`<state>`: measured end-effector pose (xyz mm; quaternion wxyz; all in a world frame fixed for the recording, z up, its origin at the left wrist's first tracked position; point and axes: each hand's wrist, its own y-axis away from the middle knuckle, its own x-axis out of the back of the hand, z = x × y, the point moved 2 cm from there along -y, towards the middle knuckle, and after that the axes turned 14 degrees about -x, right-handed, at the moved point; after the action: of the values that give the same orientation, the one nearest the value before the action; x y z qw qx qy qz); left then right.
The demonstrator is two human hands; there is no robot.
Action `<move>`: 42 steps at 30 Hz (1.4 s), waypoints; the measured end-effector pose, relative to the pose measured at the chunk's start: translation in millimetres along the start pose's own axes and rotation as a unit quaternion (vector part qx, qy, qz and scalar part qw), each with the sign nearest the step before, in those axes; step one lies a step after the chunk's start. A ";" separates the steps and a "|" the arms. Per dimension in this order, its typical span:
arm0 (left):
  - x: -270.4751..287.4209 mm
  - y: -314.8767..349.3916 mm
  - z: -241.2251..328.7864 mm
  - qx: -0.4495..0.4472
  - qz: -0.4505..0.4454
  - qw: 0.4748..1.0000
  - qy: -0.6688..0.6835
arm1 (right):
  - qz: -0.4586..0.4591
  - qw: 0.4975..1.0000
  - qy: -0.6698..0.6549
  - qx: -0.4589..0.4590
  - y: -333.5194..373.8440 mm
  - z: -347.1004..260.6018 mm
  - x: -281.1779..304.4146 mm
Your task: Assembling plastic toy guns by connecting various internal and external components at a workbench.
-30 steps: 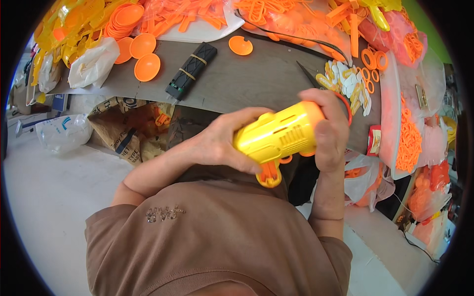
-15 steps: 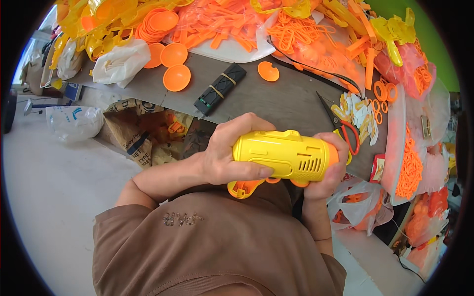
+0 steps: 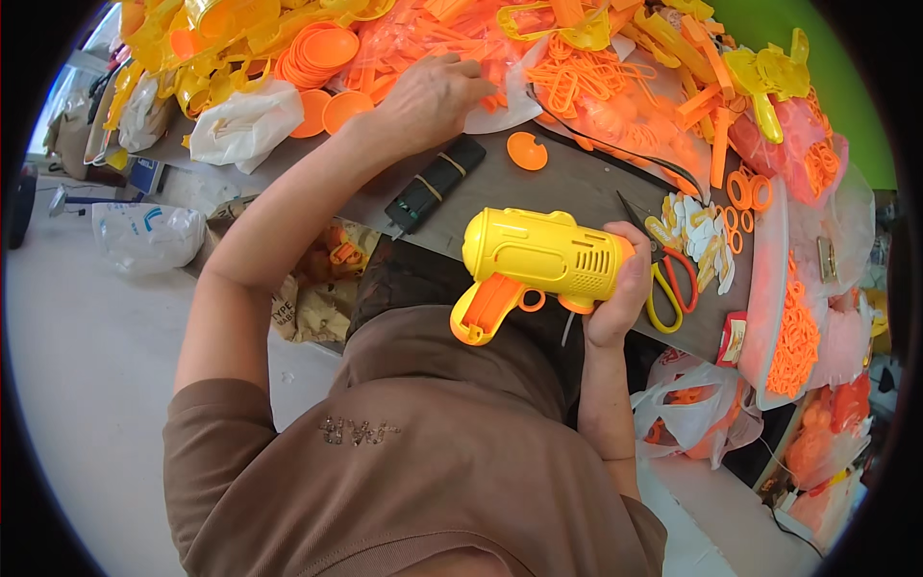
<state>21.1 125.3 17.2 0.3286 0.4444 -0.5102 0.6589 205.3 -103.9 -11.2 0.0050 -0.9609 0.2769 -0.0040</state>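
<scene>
My right hand (image 3: pixel 620 288) is closed around the orange front end of a yellow toy gun (image 3: pixel 543 258). The gun lies sideways over my lap, its short handle with an orange inner part pointing down, an orange trigger ring beside it. My left hand (image 3: pixel 428 104) is stretched out over a heap of orange plastic strips (image 3: pixel 404 48) at the back of the table. Its fingers are loosely bent and look slightly apart; their tips are partly hidden, and nothing shows in them. Under that wrist, a black block with a rubber band (image 3: pixel 437 188) lies on the table.
Scissors with red and yellow handles (image 3: pixel 673 274) lie near white stickers (image 3: pixel 687 231). A notched orange disc (image 3: pixel 527 151) lies mid-table. Orange cups (image 3: pixel 322 46) and yellow shells are heaped far left. A clear tray of small orange links (image 3: pixel 793 332) stands right; a paper bag (image 3: pixel 322 303) sits below.
My left hand has let go of the toy gun and moved up and away to the orange strips. The gun stays in my right hand, its handle now in plain view.
</scene>
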 end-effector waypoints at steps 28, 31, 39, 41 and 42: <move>25.1 13.5 115.3 0.141 -0.019 0.835 0.532 | -0.105 0.990 0.058 0.068 -4.3 -14.9 -5.6; 25.5 20.8 122.1 0.116 -0.013 0.860 0.496 | -0.077 0.992 0.080 0.065 -3.6 -15.7 -5.9; 20.0 27.2 149.6 0.005 0.056 0.967 0.247 | -0.041 0.996 0.077 0.005 -3.1 -17.1 -11.9; 15.3 26.7 151.6 0.034 0.054 0.971 0.230 | -0.037 0.996 0.079 0.009 -4.3 -16.7 -13.2; 13.2 27.1 151.6 0.030 0.051 0.972 0.226 | -0.032 0.996 0.082 0.014 -4.8 -16.6 -14.2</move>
<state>29.9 -28.4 31.8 0.3876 0.2669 -0.4253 0.7731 195.7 -92.4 5.5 -0.0045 -0.9654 0.2458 -0.0868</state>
